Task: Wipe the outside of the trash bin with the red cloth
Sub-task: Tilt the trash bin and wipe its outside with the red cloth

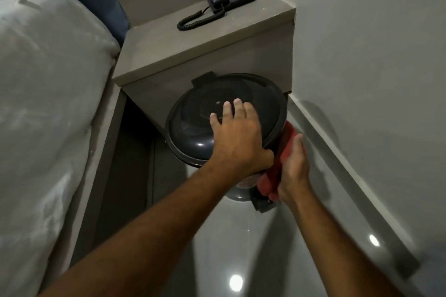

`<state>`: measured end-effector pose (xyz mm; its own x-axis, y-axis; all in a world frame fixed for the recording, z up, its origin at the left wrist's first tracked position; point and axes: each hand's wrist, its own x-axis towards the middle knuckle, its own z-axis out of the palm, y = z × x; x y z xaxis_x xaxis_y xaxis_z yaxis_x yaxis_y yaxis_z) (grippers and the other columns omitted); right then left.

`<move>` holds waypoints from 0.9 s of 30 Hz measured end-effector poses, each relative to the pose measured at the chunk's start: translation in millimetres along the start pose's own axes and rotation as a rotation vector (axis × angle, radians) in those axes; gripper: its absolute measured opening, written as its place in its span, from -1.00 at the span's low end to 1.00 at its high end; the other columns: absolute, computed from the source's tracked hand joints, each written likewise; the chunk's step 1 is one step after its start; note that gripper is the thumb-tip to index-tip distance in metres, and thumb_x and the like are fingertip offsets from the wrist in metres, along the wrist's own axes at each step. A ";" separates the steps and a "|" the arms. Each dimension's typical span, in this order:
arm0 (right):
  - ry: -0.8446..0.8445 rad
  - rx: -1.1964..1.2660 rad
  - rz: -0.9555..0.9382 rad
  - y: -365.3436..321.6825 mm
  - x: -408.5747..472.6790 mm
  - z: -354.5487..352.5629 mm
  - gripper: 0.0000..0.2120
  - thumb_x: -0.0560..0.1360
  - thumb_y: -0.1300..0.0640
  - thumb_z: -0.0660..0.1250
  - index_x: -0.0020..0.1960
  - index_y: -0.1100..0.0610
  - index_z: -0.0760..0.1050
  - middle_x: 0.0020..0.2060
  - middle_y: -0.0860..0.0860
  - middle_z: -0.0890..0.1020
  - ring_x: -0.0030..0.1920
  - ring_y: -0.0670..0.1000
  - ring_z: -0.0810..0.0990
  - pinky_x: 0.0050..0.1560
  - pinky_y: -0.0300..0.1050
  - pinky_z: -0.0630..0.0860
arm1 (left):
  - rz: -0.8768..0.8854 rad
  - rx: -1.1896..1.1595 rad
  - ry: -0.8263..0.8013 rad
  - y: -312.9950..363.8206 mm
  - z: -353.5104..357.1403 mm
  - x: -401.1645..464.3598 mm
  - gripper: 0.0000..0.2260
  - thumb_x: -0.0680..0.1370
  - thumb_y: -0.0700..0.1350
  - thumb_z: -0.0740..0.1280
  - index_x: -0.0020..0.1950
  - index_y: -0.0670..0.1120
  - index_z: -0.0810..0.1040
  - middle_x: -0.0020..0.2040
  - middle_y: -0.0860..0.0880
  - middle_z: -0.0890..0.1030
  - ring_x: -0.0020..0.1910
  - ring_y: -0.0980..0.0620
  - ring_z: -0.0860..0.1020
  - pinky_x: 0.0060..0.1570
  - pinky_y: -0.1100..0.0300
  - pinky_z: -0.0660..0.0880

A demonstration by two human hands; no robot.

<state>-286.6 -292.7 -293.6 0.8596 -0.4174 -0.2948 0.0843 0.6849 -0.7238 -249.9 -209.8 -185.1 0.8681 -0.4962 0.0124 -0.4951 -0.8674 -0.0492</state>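
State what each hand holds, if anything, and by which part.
The right hand holds the red cloth bunched against the trash bin's side. The left hand grips nothing; it lies flat on the bin lid.

Single head view, steeply downward, close over trash bin [217, 113], floor [241, 236]

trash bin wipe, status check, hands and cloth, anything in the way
Left hand flat on round dark plastic trash bin lid. Right hand presses red cloth to bin's side. Grey bedside table close behind.
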 end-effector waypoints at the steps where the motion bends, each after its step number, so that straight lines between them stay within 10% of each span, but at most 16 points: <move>1: 0.002 0.014 0.011 2.8 4.2 -2.5 -0.44 0.73 -0.16 -0.16 0.59 0.06 0.28 0.49 0.16 0.45 0.46 0.14 0.45 0.50 0.19 0.34 | 0.071 0.025 -0.054 -10.0 -5.0 2.5 0.10 0.23 0.23 0.45 0.54 -0.16 -0.08 0.57 -0.25 0.04 0.53 -0.28 0.00 0.42 -0.33 0.07; 7: 0.177 0.004 0.066 8.8 19.7 -29.8 -0.36 0.66 -0.31 -0.01 0.59 0.05 0.27 0.43 0.19 0.47 0.19 0.16 0.57 0.10 0.05 0.55 | 0.131 0.398 -0.337 -120.2 -41.8 0.4 0.39 0.03 0.18 0.61 0.51 0.01 -0.35 0.58 -0.15 -0.14 0.54 -0.20 -0.12 0.46 -0.15 -0.09; 11: 0.182 0.028 0.112 13.3 19.9 -34.3 -0.32 0.63 -0.34 0.01 0.60 0.05 0.25 0.40 0.19 0.50 0.15 0.15 0.56 0.22 0.12 0.50 | 0.171 0.363 -0.236 -126.9 -35.1 -18.6 0.08 0.21 0.24 0.50 0.54 -0.11 0.03 0.53 -0.17 0.22 0.48 -0.11 0.23 0.45 0.00 0.07; 13: 0.195 0.014 0.117 15.8 17.5 -33.5 -0.38 0.65 -0.33 -0.02 0.55 0.01 0.31 0.16 0.10 0.67 -0.03 0.08 0.69 0.06 0.09 0.64 | 0.213 0.479 -0.084 -104.3 -35.2 -20.9 -0.10 0.12 0.47 0.31 0.21 -0.17 0.48 0.11 -0.15 0.63 0.03 -0.13 0.61 0.04 -0.02 0.56; 15: 0.212 0.003 0.115 17.7 13.6 -32.0 -0.46 0.69 -0.25 -0.03 0.54 0.00 0.33 0.15 0.04 0.69 0.00 -0.07 0.72 0.02 -0.06 0.66 | 0.242 0.514 0.056 -67.1 -38.9 -21.7 -0.26 0.07 0.60 0.15 -0.42 -0.12 0.43 -0.50 -0.04 0.53 -0.56 -0.04 0.49 -0.48 0.24 0.33; 18: 0.172 0.036 0.128 21.5 10.7 -31.0 -0.42 0.72 -0.20 -0.05 0.60 0.10 0.25 0.51 0.16 0.41 0.46 0.12 0.43 0.51 0.14 0.32 | 0.272 0.497 0.133 -28.8 -34.9 -15.0 -0.24 0.24 0.63 -0.09 -0.58 -0.06 0.34 -0.66 0.02 0.30 -0.68 0.05 0.27 -0.52 0.26 0.09; 23: 0.164 0.030 0.132 20.1 11.9 -34.7 -0.43 0.72 -0.20 -0.06 0.53 0.14 0.34 0.27 0.14 0.57 0.17 0.07 0.62 0.17 0.01 0.58 | 0.397 0.344 0.159 -63.6 -46.8 -12.7 -0.20 0.32 0.59 -0.05 -0.04 -0.04 0.61 -0.27 -0.06 0.65 -0.28 -0.08 0.59 -0.36 0.11 0.50; 27: 0.071 0.067 0.124 20.0 12.5 -28.9 -0.40 0.71 -0.21 -0.10 0.59 0.11 0.25 0.47 0.18 0.44 0.42 0.19 0.47 0.43 0.14 0.41 | 0.293 0.456 -0.181 -89.2 -31.2 -27.7 0.11 0.24 0.40 0.37 0.55 -0.06 -0.13 0.53 -0.28 0.14 0.49 -0.27 0.14 0.43 -0.13 0.22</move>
<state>-288.7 -301.5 -329.8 0.8280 -0.3668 -0.4241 0.0153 0.7709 -0.6368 -230.8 -119.8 -149.9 0.7088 -0.6649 -0.2357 -0.6856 -0.5708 -0.4518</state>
